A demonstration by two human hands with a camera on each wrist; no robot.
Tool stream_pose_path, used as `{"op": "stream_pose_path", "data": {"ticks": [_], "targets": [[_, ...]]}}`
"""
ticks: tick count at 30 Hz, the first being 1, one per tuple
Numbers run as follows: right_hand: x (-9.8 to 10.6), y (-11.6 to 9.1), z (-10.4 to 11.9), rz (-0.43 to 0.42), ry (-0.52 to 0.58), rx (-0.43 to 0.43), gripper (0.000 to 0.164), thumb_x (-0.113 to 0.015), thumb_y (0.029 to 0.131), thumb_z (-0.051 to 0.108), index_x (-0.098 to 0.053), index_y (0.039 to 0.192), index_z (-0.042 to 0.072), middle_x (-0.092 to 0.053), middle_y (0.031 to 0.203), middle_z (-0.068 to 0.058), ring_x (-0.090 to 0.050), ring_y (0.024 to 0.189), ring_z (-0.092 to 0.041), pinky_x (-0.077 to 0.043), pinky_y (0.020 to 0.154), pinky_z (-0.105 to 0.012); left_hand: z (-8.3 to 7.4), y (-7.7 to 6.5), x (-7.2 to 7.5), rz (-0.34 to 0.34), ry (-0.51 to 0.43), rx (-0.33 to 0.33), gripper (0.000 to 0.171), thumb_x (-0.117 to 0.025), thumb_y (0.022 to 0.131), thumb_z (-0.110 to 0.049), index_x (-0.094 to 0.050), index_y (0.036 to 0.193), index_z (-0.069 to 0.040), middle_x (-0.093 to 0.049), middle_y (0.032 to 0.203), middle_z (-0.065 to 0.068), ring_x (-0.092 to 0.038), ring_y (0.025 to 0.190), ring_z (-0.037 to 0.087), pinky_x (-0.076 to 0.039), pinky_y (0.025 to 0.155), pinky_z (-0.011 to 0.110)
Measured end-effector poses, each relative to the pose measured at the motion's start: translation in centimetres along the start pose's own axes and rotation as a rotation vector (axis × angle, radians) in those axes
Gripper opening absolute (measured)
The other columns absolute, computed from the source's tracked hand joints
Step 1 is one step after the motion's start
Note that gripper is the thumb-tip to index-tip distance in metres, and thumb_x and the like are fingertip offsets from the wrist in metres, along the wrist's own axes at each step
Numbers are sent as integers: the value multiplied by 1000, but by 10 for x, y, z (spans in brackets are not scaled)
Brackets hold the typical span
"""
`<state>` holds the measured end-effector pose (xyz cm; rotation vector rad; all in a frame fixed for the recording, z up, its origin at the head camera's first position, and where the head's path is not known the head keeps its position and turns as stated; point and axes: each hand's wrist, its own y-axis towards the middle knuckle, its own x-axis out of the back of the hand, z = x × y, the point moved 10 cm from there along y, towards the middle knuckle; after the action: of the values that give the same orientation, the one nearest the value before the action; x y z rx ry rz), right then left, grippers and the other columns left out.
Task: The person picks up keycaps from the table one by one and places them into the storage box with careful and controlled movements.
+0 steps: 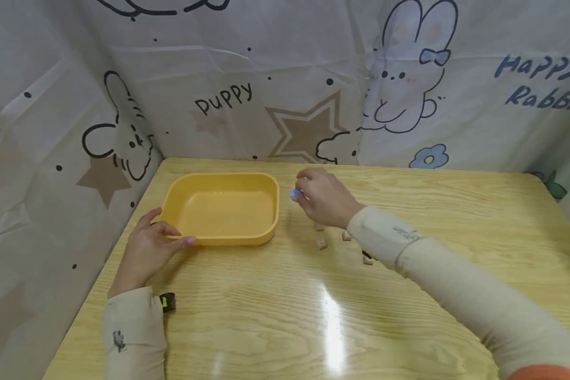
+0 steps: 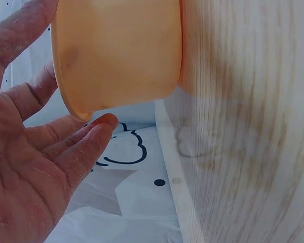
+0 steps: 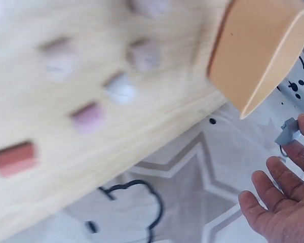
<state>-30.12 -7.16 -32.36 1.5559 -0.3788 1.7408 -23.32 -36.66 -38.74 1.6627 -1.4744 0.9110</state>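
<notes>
Near the front left corner of a yellow plastic basin [image 1: 218, 240] is my left hand [image 1: 147, 250], holding the rim between thumb and finger. In the left wrist view, the hand [image 2: 35, 152] has its other fingers spread below the basin corner [image 2: 116, 55]. My right hand [image 1: 328, 198] is just beyond the basin's right side. Between thumb and finger it pinches a small blue block [image 1: 295, 194], which looks grey-blue [image 3: 288, 132] in the right wrist view. There the other fingers are spread. The basin's inside shows no objects in the head view.
Several small blocks lie on the wooden table below my right forearm, among them a beige one [image 1: 321, 243]. The right wrist view shows a red block [image 3: 15, 159] and a pink block [image 3: 87, 117], blurred. A printed cloth [image 1: 218, 68] hangs behind the table.
</notes>
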Motion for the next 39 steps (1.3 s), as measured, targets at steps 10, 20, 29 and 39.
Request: {"op": "stream_pose_path", "data": {"ticks": [10,20,29,39], "targets": [[-45,51,30,191,-76,-32,29,-50,100,30,-68,107,9,-55,137,-14,-50,129,-34,-46,106,-49,-8,4,-6,-20,-14,-23,44,-78,75,-42,-68,80,1,-60,124,30,-34,140,39,-32,109,62],[-27,35,-2,99,-90,-143,45,-56,95,37,-59,125,3,-49,143,-18,-46,134,-35,-41,111,-51,-17,7,-6,-37,6,-58,45,-79,74,-42,-68,79,1,-70,101,25,-35,139,38,-32,111,60],[2,-3,-75,26,-101,-293,42,-60,94,28,-60,118,-5,-55,134,-24,-51,125,-42,-45,104,-56,-10,5,-3,-16,21,-6,52,-76,75,-49,-69,83,2,-63,120,27,-31,141,38,-29,112,61],[-12,-51,-123,140,-129,-389,37,-57,94,24,-62,114,-7,-59,126,-27,-53,119,-46,-48,97,-58,2,-1,-2,21,-11,35,56,-72,78,-54,-67,85,1,-35,149,28,-27,142,42,-28,110,66]]}}
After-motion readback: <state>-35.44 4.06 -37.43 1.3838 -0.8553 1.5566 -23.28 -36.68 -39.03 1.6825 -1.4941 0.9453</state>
